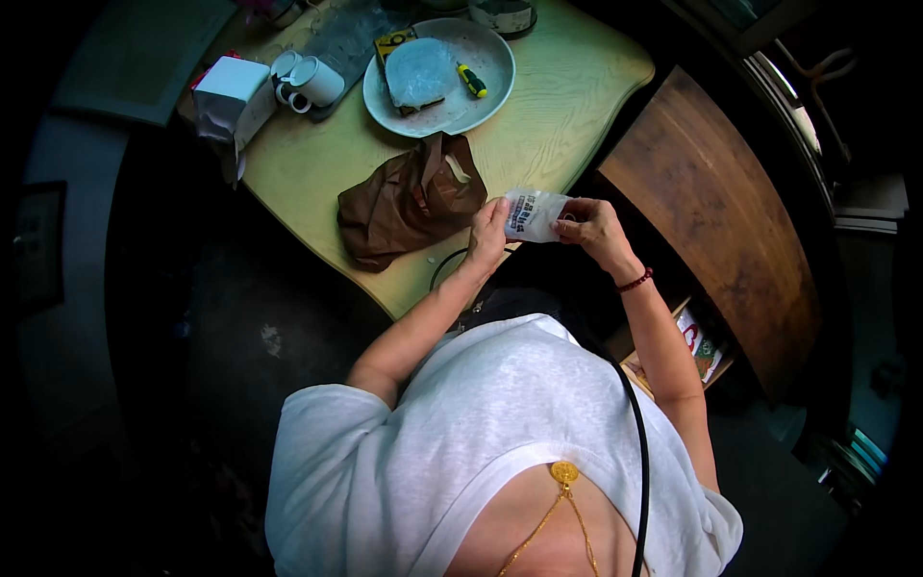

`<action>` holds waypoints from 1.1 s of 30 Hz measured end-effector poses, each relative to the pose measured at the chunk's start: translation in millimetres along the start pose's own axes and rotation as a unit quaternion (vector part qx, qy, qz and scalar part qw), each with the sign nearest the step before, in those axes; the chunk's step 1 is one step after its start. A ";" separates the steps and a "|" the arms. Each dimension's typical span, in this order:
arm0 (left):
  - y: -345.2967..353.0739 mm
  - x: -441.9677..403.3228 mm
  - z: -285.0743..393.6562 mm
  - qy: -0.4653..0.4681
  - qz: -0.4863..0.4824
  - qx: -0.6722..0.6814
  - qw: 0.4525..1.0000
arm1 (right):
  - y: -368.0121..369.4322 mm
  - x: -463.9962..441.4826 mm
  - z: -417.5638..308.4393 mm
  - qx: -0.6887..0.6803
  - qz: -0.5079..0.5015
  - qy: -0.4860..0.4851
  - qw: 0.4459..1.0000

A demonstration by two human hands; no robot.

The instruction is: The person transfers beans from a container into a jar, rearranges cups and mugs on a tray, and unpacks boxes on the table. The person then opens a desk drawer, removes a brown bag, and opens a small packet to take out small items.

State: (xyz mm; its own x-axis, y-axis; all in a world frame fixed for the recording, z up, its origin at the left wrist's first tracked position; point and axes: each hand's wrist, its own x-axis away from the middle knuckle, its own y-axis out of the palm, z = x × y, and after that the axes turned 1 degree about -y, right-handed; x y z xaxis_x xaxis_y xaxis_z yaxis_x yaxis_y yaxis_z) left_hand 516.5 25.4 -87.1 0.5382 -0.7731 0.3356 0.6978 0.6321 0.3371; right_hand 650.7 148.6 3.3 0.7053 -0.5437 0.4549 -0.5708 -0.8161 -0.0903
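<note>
Between my two hands is a small clear plastic bag [535, 213] with dark printed characters, held up just past the table's near edge. My left hand [488, 234] pinches its left side between thumb and fingers. On the right side, my right hand [594, 229] grips the bag, its fingers curled; something dark red shows near those fingers, too small to make out. Close to my left hand, a crumpled brown bag [399, 207] lies on the table, a pale strip on its upper part.
On the pale wooden table [558, 87] stand a large white plate [490, 101] with a grey-white block [420, 72] and a yellow-black tool [472, 81], white mugs [316, 82] and a white box [234, 91]. A brown wooden surface [716, 212] and an open drawer [697, 341] are at right.
</note>
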 end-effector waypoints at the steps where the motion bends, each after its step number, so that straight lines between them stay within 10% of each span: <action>1: 0.4 0.1 -0.7 -0.018 -0.010 0.028 0.999 | -0.3 0.1 -1.9 0.043 -0.007 0.002 0.999; 8: 0.3 1.3 0.3 -0.111 -0.038 0.167 0.979 | 1.4 14.4 -31.4 0.126 -0.028 -0.010 0.992; 11: 0.9 2.1 6.3 -0.143 -0.043 0.189 0.971 | -2.6 18.5 -31.1 -0.042 0.065 -0.044 0.996; 13: -3.1 1.2 11.6 -0.164 -0.075 0.188 0.965 | -7.7 13.4 -23.6 0.006 0.116 -0.177 0.977; 21: -4.7 8.1 37.8 -0.284 -0.291 0.153 0.901 | -9.4 11.5 -17.4 0.005 -0.062 -0.193 0.979; 23: -0.6 13.6 41.9 -0.229 -0.210 0.128 0.942 | -9.6 9.8 -13.9 0.002 -0.044 -0.181 0.983; 26: 3.9 12.5 67.4 0.099 -0.214 -0.066 0.969 | -8.9 8.8 -10.4 -0.007 -0.020 -0.165 0.986; 33: 12.5 17.7 69.9 0.143 -0.184 -0.137 0.963 | 0.8 7.4 -4.6 -0.017 -0.033 -0.178 0.983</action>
State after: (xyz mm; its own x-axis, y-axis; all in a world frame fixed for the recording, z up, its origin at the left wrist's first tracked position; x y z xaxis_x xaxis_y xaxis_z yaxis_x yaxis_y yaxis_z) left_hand 501.7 23.3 -15.5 0.3111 -0.9499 -0.0306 0.9436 0.3049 0.1293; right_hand 653.5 144.8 10.7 0.8401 -0.5292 0.1192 -0.5286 -0.8480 -0.0392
